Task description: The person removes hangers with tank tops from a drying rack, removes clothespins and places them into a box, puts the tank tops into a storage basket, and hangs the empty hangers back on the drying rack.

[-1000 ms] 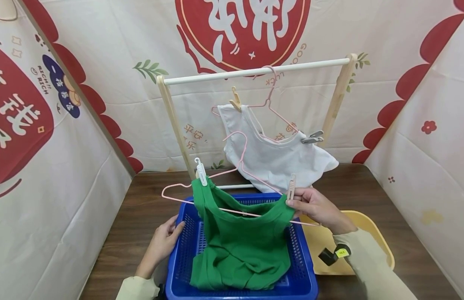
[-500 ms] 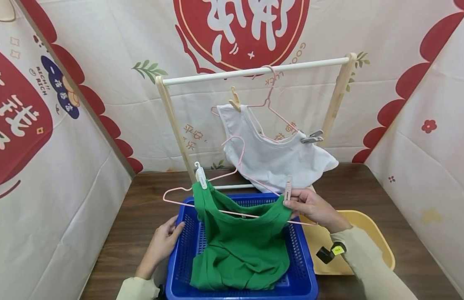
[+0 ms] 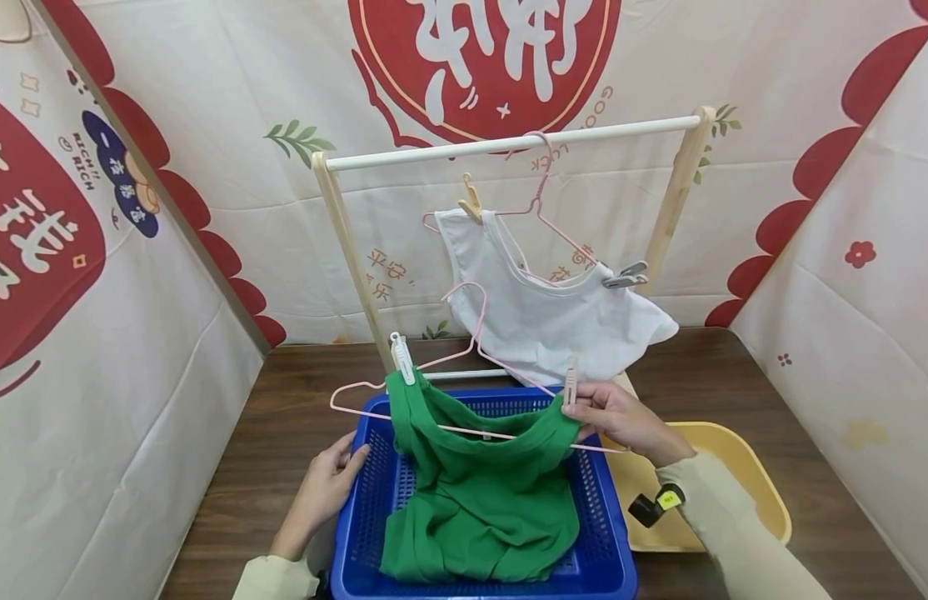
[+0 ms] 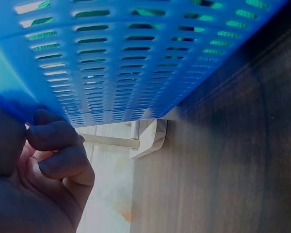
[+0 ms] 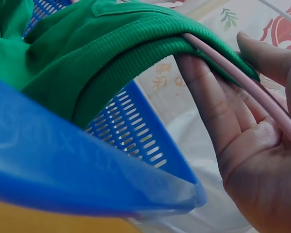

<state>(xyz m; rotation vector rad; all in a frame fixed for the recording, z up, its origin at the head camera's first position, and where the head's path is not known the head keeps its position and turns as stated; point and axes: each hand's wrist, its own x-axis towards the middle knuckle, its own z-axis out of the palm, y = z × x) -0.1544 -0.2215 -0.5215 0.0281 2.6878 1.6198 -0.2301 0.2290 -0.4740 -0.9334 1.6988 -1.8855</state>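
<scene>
"What do the fingers of the right hand (image 3: 625,417) hold?"

"One shoulder of the green shirt (image 3: 486,500), pinched against the thumb. The pink hanger (image 5: 252,91) comes out of that shoulder and runs past the palm."

"And the pale clip (image 3: 571,387)?"

"Upright on the same shoulder, just by the thumb tip. Whether a fingertip touches it, I can't quite tell. A white clip (image 3: 404,360) sits on the other shoulder, well apart from those fingers."

"Where's the rest of the green shirt?"

"Between the two hands, down in the basket (image 3: 345,525)."

"The left hand (image 3: 325,483)?"

"Gripping the basket's rim, fingers curled and thumb over the edge."

"What else?"

"A tray (image 3: 741,458) below the right wrist; beyond the right fingers, a white shirt (image 3: 539,317) hanging from the rack (image 3: 434,151)."
</scene>
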